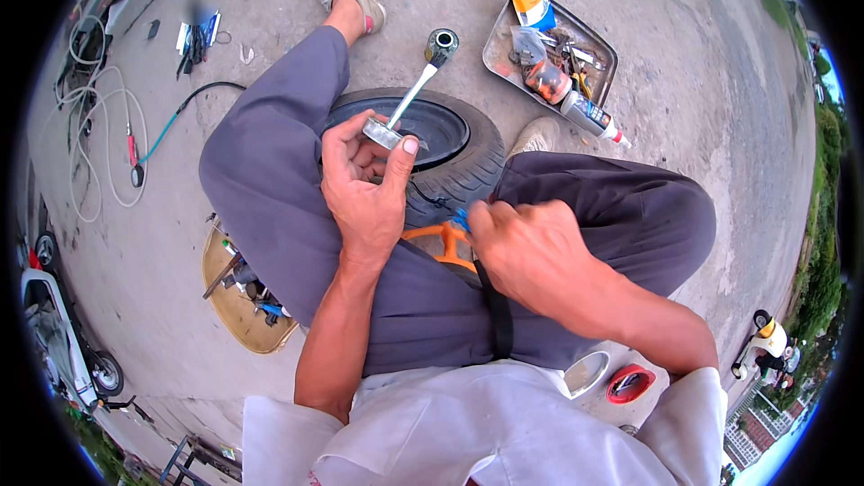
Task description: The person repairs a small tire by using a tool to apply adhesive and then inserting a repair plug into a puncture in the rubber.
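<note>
My left hand (364, 182) pinches a metal tool (411, 94) between thumb and fingers. The tool has a bright shaft, a dark ring-shaped head at its upper end and a short round metal piece at the grip. It is tilted above a black tyre (481, 139) on a dark rim, which lies on the ground between my legs. To the right, my right hand (533, 243) is closed and a little blurred. A bit of blue (461, 219) shows at its fingers; its kind is hidden. Just beside that hand is an orange frame-like piece (447, 238), partly covered.
Beyond my right knee sits a metal tray (493, 49) with tools, an orange-and-blue pouch (533, 2) and a bottle (589, 115). A yellowish tray (222, 283) of tools is by my left thigh. Hoses (99, 99) lie at left; a red bowl-shaped thing (632, 384) is at lower right.
</note>
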Tool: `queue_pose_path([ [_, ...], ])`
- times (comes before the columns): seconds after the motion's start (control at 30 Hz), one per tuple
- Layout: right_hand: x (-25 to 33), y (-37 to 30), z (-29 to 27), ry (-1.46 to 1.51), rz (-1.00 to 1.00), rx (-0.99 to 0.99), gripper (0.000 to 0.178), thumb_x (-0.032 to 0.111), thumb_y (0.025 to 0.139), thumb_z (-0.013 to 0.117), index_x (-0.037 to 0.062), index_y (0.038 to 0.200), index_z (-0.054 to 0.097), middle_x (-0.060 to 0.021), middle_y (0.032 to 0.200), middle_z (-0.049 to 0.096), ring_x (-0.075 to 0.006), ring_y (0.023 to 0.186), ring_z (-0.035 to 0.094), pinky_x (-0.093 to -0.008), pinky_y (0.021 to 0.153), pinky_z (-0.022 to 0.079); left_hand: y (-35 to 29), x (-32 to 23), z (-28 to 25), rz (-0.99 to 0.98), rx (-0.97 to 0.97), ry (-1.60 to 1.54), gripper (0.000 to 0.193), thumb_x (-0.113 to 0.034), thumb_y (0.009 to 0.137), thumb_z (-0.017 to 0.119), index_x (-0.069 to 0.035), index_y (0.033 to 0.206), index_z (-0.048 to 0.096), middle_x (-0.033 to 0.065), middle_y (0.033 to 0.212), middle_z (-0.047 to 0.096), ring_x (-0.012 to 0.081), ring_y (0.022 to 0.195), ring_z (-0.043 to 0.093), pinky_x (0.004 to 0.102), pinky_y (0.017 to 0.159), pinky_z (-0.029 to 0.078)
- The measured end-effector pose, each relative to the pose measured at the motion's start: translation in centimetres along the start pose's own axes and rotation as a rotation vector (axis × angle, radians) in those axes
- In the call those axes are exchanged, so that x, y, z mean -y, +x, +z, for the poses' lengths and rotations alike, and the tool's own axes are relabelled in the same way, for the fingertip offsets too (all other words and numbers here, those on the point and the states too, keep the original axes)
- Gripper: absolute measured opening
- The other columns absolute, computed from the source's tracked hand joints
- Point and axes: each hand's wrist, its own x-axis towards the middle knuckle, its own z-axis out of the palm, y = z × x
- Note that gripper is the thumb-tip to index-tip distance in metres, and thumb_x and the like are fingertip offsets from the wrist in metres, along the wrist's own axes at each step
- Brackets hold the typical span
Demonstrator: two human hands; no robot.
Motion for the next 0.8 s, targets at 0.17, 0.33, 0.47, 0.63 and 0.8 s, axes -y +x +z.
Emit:
queue_pose_path([
  [0.17, -0.4, 1.0, 1.2, 0.032, -0.002, -0.009, 0.011, 0.007, 0.078, 0.069, 0.0000, 0.082, 0.062, -0.0138, 0.072, 0.068, -0.0262, 0.062, 0.072, -0.0392, 0.048, 0.052, 0.0, 0.1, 0.4, 0.007, 0.015, -0.001, 0.045, -0.004, 0.094, 0.077, 0.003, 0.130, 0.051, 0.0170, 0.117, 0.067, 0.0158, 0.091, 0.069, 0.0245, 0.067, 0.057],
  [0.33, 0.3, -0.8, -0.7, -0.037, 0.019, 0.048, 0.010, 0.007, 0.078, 0.068, 0.0002, 0.082, 0.061, -0.0128, 0.070, 0.067, -0.0257, 0.061, 0.071, -0.0369, 0.046, 0.051, -0.1, -0.1, 0.0, -0.023, 0.004, 0.001, 0.045, -0.003, 0.094, 0.076, 0.003, 0.130, 0.051, 0.0162, 0.116, 0.067, 0.0151, 0.093, 0.068, 0.0243, 0.069, 0.057],
  [0.47, 0.0, 0.3, 1.0, 0.018, 0.010, -0.040, 0.011, 0.006, 0.077, 0.068, -0.0012, 0.082, 0.062, -0.0131, 0.071, 0.065, -0.0260, 0.059, 0.069, -0.0363, 0.047, 0.051, -0.2, -0.1, 0.3, 0.010, 0.019, 0.000, 0.044, -0.002, 0.094, 0.076, 0.003, 0.130, 0.051, 0.0154, 0.117, 0.067, 0.0152, 0.094, 0.069, 0.0243, 0.068, 0.057],
  [0.63, 0.7, -0.4, 1.1, -0.123, -0.062, -0.027, 0.013, 0.005, 0.078, 0.066, 0.0021, 0.083, 0.055, -0.0108, 0.071, 0.061, -0.0247, 0.060, 0.068, -0.0355, 0.050, 0.050, -0.4, -0.2, 0.1, -0.013, 0.009, 0.003, 0.044, -0.002, 0.094, 0.076, 0.003, 0.130, 0.051, 0.0150, 0.117, 0.067, 0.0145, 0.092, 0.068, 0.0243, 0.068, 0.057],
  [0.8, 0.3, 1.1, 2.7, -0.105, -0.041, -0.037, 0.008, 0.006, 0.078, 0.066, 0.0012, 0.081, 0.060, -0.0121, 0.070, 0.064, -0.0250, 0.063, 0.070, -0.0365, 0.048, 0.051, -0.5, 0.3, 0.2, 0.009, 0.029, 0.024, 0.045, -0.003, 0.094, 0.077, 0.002, 0.131, 0.052, 0.0137, 0.117, 0.067, 0.0133, 0.090, 0.068, 0.0235, 0.067, 0.056],
])
